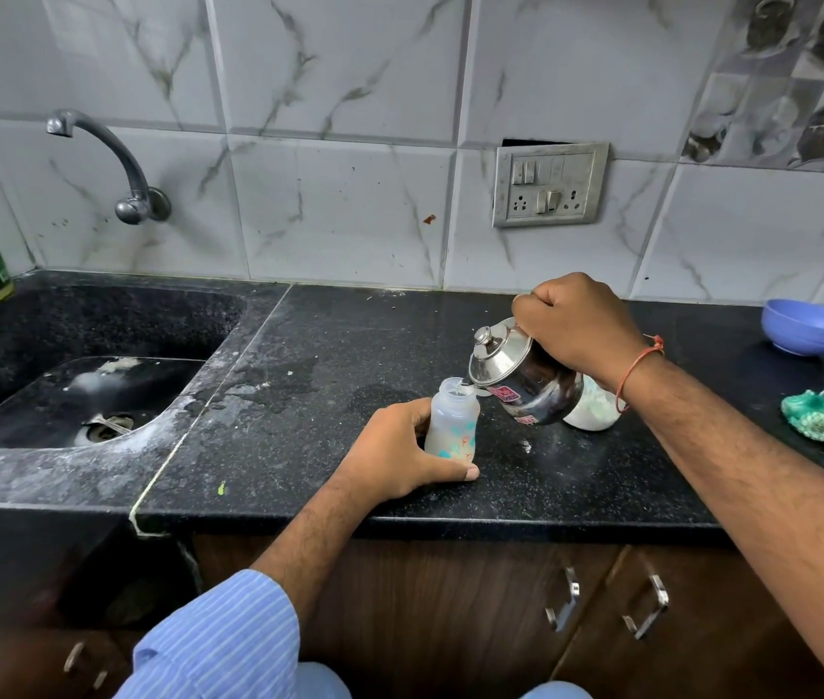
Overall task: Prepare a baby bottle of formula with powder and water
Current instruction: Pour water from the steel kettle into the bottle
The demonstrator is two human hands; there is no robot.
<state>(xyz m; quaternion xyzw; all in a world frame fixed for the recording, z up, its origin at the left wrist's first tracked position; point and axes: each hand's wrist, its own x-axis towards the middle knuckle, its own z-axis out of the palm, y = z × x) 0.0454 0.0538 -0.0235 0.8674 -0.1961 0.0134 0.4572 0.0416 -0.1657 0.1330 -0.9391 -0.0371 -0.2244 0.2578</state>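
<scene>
Your left hand (395, 449) wraps the small translucent printed baby bottle (452, 421) upright on the black speckled counter (551, 476), pinning it against tipping. Your right hand (576, 327) fists the handle of the lidded steel kettle (526, 378), tilted so its spout meets the bottle's open mouth.
</scene>
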